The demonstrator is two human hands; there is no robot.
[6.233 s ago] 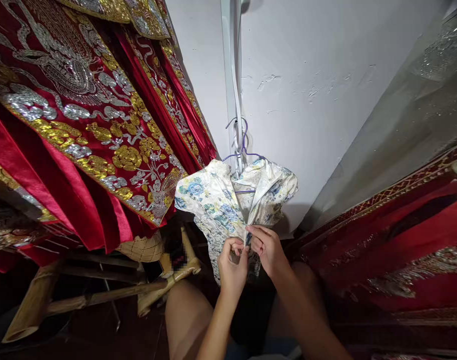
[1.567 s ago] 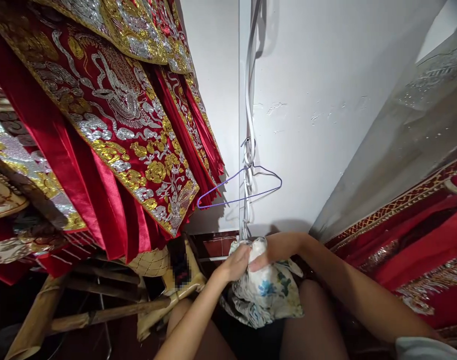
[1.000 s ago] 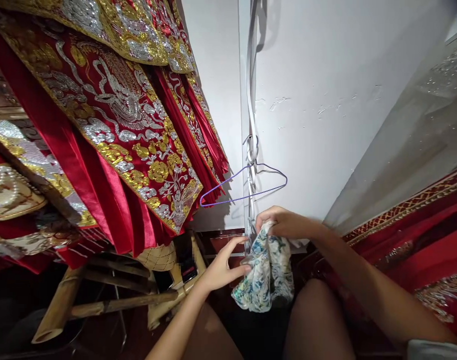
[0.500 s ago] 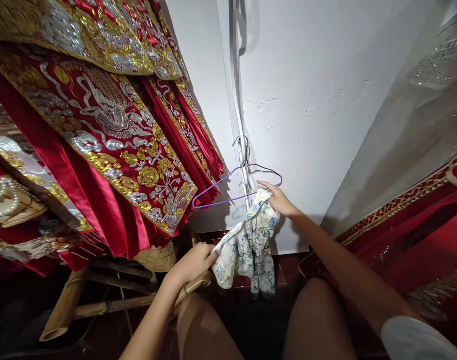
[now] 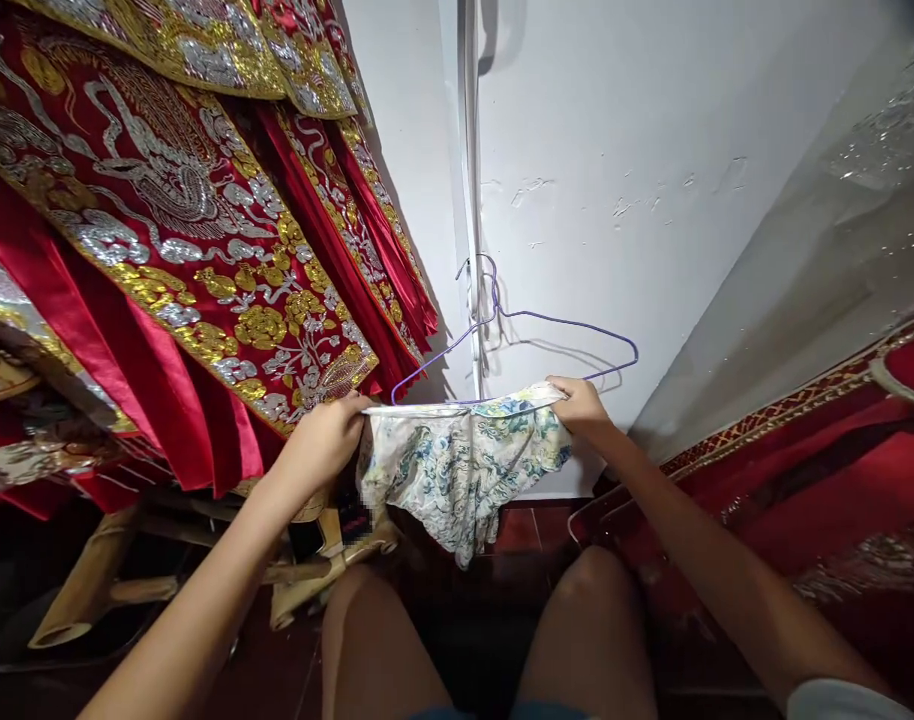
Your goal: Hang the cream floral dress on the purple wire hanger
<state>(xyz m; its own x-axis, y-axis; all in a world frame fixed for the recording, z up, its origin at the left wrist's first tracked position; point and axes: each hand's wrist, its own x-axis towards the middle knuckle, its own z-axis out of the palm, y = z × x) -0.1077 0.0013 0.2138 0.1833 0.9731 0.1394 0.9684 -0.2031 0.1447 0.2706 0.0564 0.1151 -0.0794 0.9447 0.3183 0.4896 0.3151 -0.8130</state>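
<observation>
A pair of white shorts with a blue, green and yellow floral print (image 5: 464, 455) is stretched sideways between my hands. My left hand (image 5: 328, 435) is closed on the left end of the waistband, and my right hand (image 5: 581, 408) pinches the right end. The legs hang down in loose folds. Just behind the waistband hangs a purple wire hanger (image 5: 569, 321), its hook up on a narrow white strip (image 5: 470, 130) along the wall. The shorts cover part of the hanger's lower bar; I cannot tell whether they touch it.
On the left hang red garments with gold and silver embroidery (image 5: 262, 325). Below them stands a bamboo frame (image 5: 89, 580). A white wall (image 5: 614, 150) rises ahead. Red fabric with gold trim (image 5: 802, 480) lies along the right. My bare knees are below the shorts.
My hands have moved apart, pulling the waistband from a slanted, bunched shape to wide and nearly level. The shorts now sit across the hanger's lower bar, and the hanger appears turned more face-on.
</observation>
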